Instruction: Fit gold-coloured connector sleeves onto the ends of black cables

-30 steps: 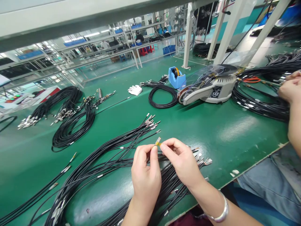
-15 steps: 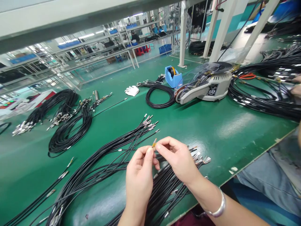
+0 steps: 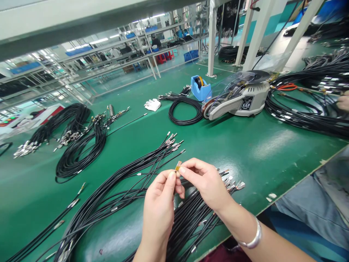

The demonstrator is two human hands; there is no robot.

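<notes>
I count one yellow-banded connector [image 3: 179, 164], its tip jutting past the fingertips: my left grip [image 3: 159, 198] pinches its lower end, my right grip [image 3: 209, 183] its side. Beyond, on the desk [image 3: 131, 142]: one glove [image 3: 152, 105], one dispenser [image 3: 204, 94], one grey machine [image 3: 257, 102]; cables [image 3: 102, 189] beyond counting.

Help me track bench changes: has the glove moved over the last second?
No. The glove keeps its place left of the dispenser; both slid slightly left in the picture together, as the view shifted.
</notes>
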